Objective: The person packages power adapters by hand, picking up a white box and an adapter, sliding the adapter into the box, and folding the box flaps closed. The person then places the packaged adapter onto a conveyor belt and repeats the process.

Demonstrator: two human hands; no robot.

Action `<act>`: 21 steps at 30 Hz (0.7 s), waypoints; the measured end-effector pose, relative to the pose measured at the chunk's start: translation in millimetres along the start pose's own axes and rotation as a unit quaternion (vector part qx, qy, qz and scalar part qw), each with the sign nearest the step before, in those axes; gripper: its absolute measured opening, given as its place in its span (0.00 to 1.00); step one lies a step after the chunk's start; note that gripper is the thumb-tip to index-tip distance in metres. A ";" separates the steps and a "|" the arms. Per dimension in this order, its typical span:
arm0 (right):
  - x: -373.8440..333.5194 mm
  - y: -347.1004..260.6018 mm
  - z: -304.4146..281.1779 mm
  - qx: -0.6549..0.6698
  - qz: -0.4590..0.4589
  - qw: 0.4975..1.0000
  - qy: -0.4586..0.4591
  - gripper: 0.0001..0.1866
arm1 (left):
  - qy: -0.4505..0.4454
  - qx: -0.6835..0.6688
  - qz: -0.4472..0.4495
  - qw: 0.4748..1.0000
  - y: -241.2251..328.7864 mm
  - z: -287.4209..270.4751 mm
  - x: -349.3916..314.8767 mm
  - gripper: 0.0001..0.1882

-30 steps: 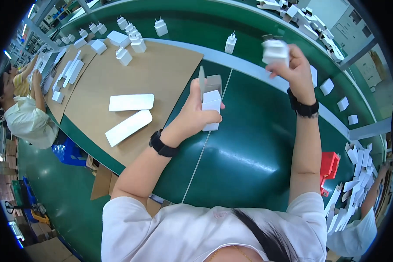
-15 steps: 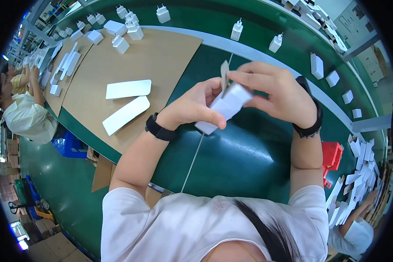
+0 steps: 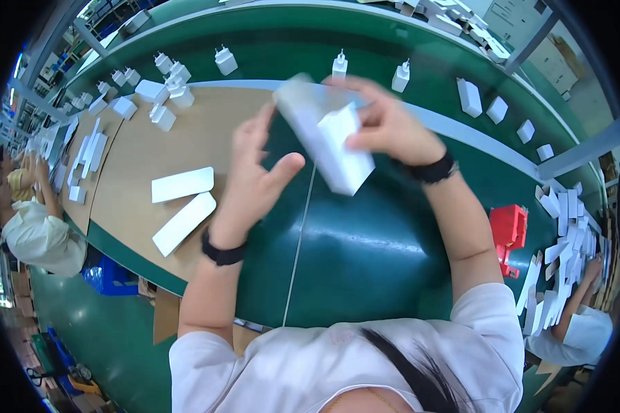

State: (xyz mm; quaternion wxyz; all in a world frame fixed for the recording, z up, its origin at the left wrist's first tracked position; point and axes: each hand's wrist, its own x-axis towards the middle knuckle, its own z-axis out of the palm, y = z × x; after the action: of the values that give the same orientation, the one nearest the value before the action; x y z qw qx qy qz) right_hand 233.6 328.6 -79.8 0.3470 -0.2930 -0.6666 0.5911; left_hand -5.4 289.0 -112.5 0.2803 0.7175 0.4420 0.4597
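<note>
A small white carton (image 3: 331, 148), partly blurred by motion, is tilted in the air over the green table. My right hand (image 3: 382, 124) grips it from the right, thumb across its near side and fingers behind. To its left, my left hand (image 3: 251, 175) is open, thumb spread away from the fingers. The left fingertips are near the carton's upper end; blur hides whether they touch it. On the brown cardboard sheet (image 3: 127, 179) left of my hands lie two flat white cartons, one farther back (image 3: 182, 184) and one nearer (image 3: 184, 224).
White plug adapters (image 3: 180, 93) stand in a group at the back left, with one adapter (image 3: 401, 76) farther right. White boxes (image 3: 470, 98) line the right back. A red tool (image 3: 508, 230) lies beside a heap of white cartons (image 3: 565, 241). People work at the left (image 3: 41, 230) and right (image 3: 585, 330).
My left hand has come off the carton and moved left, opening. The right hand now holds the carton, which has turned to lean the other way. The whole view has shifted slightly.
</note>
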 end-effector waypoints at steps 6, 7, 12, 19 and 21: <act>-32.1 58.4 -208.6 -0.126 0.084 0.851 0.504 0.27 | -0.069 0.461 -0.025 0.884 -27.0 -108.4 0.0 0.31; -33.1 75.5 -226.6 -0.099 0.097 0.854 0.502 0.21 | -0.104 0.481 -0.036 0.870 -44.3 -118.8 0.1 0.31; -31.0 94.0 -275.7 -0.294 0.331 0.745 0.499 0.24 | -0.294 0.304 -0.251 0.871 -65.9 -143.4 13.5 0.34; 17.5 96.5 -202.8 -0.602 0.177 0.728 0.276 0.39 | -0.291 0.436 -0.077 0.848 -71.6 -152.8 -0.5 0.33; 22.1 97.3 -202.6 -0.573 0.211 0.737 0.290 0.39 | -0.290 0.396 -0.216 0.844 -75.7 -148.4 10.1 0.31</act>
State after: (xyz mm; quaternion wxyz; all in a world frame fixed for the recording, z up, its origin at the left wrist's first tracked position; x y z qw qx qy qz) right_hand 382.5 477.4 -161.5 0.1561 -0.7270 -0.6674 0.0423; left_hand -166.7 331.6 -107.2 0.1802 0.7544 0.6288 -0.0555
